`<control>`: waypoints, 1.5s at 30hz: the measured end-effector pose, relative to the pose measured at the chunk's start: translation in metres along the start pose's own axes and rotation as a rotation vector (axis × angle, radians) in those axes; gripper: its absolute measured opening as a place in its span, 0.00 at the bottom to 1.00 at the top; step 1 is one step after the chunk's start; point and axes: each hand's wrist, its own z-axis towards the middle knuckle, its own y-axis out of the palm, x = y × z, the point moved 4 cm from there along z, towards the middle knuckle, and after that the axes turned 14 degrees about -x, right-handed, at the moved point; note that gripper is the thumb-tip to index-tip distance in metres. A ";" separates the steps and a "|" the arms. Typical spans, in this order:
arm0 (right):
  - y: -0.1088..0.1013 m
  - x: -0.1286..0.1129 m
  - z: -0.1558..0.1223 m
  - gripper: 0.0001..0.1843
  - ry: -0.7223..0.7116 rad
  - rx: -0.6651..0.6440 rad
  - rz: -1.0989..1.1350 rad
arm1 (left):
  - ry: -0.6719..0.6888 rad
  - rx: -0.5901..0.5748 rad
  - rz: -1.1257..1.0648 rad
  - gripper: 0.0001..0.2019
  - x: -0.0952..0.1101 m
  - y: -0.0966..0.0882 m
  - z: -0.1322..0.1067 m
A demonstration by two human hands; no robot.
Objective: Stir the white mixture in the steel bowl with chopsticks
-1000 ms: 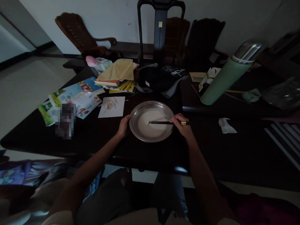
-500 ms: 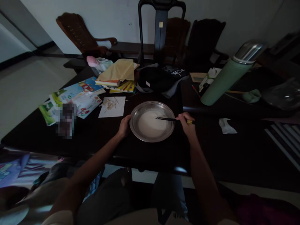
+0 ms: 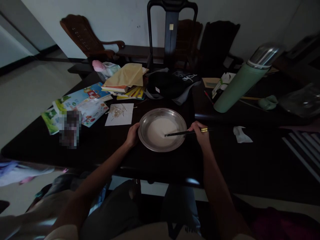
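Note:
A round metal basin [image 3: 142,138] sits on the dark table, with a whitish, milky layer [image 3: 160,131] covering its bottom. My left hand [image 3: 132,135] grips the basin's left rim, thumb on the near side of the edge and the other fingers partly hidden. In my right hand [image 3: 199,132], fingers closed, is a pair of black chopsticks [image 3: 178,133] with gold bands. They reach over the right rim, and their tips touch the white contents near the middle.
Left of the basin, thin sticks [image 3: 118,111] lie on white paper [image 3: 126,118], near booklets [image 3: 75,96] and stacked books [image 3: 127,83]. Behind is a black bag [image 3: 172,85]. On the right stand a green thermos [image 3: 240,85] and a crumpled tissue [image 3: 242,135]. A pixelated patch hides something at left.
The chopstick tips have shifted slightly left and toward me, and the chopsticks' angle has changed. My left hand and the basin stay put. Someone's clothing at lower left has moved.

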 end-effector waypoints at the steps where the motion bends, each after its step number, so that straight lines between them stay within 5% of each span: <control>1: 0.004 -0.002 0.001 0.22 -0.010 -0.062 -0.016 | 0.003 -0.004 0.001 0.10 0.000 0.000 0.000; 4: 0.007 -0.004 0.003 0.18 -0.040 -0.108 -0.087 | 0.013 -0.029 0.010 0.10 0.002 0.002 -0.001; 8: -0.005 0.002 0.000 0.23 0.006 0.071 -0.040 | 0.019 -0.041 0.029 0.10 0.004 0.003 -0.002; 14: 0.006 -0.004 0.002 0.19 -0.046 -0.099 -0.056 | 0.001 -0.023 0.019 0.11 0.003 0.002 -0.002; 19: -0.005 -0.003 -0.001 0.22 -0.016 0.059 -0.050 | -0.010 -0.018 0.025 0.10 0.003 0.002 -0.002; 25: 0.007 -0.006 0.001 0.18 -0.060 -0.112 -0.053 | 0.012 -0.025 0.032 0.11 0.002 0.001 -0.001; 30: -0.005 0.000 -0.002 0.22 0.005 0.082 -0.022 | -0.001 -0.028 0.036 0.10 0.002 0.000 -0.001; 36: 0.008 -0.003 0.001 0.17 -0.042 -0.124 -0.049 | 0.003 -0.016 0.024 0.09 0.004 0.002 -0.002; 41: -0.003 0.001 0.000 0.23 -0.008 0.066 -0.022 | 0.006 -0.034 0.048 0.09 0.006 0.004 -0.003; 45: 0.005 -0.001 0.001 0.22 -0.045 -0.063 0.003 | -0.007 -0.020 0.035 0.09 0.005 0.004 -0.003</control>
